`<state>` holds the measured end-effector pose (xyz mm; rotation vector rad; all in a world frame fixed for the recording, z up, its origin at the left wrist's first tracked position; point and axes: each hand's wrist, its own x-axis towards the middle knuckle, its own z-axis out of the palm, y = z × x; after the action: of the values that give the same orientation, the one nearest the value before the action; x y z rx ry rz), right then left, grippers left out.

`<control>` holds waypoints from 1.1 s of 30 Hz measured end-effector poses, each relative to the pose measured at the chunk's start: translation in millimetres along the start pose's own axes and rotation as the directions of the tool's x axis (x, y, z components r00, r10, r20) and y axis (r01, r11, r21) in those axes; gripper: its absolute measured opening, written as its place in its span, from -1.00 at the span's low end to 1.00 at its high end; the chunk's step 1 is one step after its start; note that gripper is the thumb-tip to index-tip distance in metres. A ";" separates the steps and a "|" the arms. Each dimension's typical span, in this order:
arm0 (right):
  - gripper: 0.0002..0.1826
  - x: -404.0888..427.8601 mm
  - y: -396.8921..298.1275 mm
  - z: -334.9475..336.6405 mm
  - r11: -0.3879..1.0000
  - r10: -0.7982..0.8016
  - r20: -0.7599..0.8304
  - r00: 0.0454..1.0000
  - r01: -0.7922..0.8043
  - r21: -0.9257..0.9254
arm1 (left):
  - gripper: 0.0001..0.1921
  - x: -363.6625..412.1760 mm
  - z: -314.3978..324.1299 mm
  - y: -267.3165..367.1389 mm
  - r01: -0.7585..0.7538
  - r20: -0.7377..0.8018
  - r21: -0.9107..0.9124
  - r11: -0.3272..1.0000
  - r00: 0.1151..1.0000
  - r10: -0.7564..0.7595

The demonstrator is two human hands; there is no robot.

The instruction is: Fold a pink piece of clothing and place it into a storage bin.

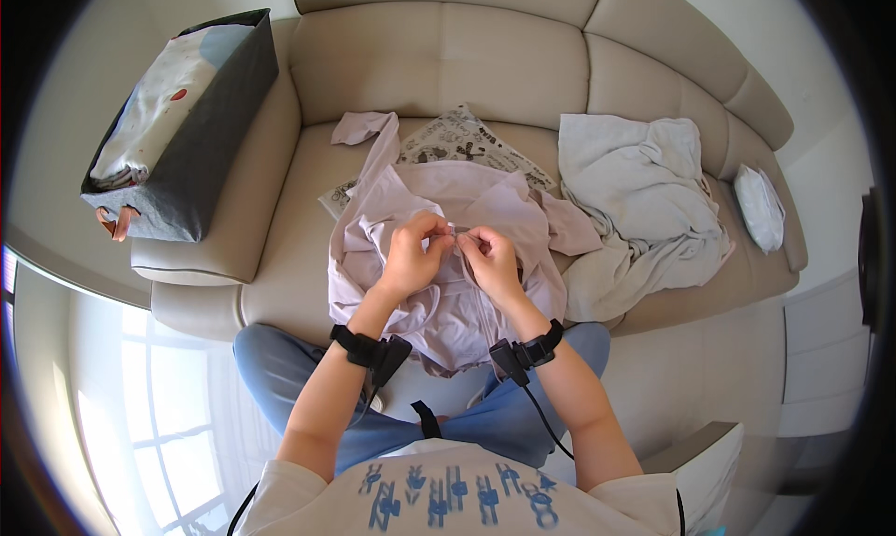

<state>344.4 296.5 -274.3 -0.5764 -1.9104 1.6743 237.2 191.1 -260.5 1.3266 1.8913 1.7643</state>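
A pale pink garment [448, 326] lies spread on the sofa seat before me and hangs over its front edge. My left hand [416, 252] pinches a small part of it between thumb and fingers, near the garment's middle. Close beside it, my right hand [488, 259] pinches the garment's edge, and the fingertips of both hands nearly meet. What exactly sits between the fingertips is too small to tell. Partly under the garment lies a translucent bag with dark printed drawings [483, 140].
A beige sofa [371, 53] stands before me. On its left armrest sits a grey fabric storage box [217, 130] holding folded printed cloth [161, 95]. A crumpled light grey cloth [630, 179] lies on the right of the seat, and beyond it a white plastic pack [759, 207].
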 end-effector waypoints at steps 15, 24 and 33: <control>-0.88 8.0 -14.7 -0.8 0.993 -0.110 0.063 0.992 0.107 0.047 | -0.83 11.3 -12.6 33.6 -0.222 0.064 0.128 0.967 0.974 0.216; -0.86 20.7 -32.7 -8.0 0.996 -0.027 0.175 0.984 0.010 0.093 | -0.81 11.2 -11.4 45.5 -0.365 -0.081 0.260 0.894 0.914 0.397; -0.82 47.1 -34.7 -11.6 0.745 -0.526 0.182 0.831 0.554 -0.371 | -0.87 7.4 -9.4 42.8 -0.233 -0.100 0.281 0.931 0.958 0.270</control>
<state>316.6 330.1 -233.7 -0.0773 -2.2178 0.9314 245.5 184.4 -217.4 1.6471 2.1821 1.8071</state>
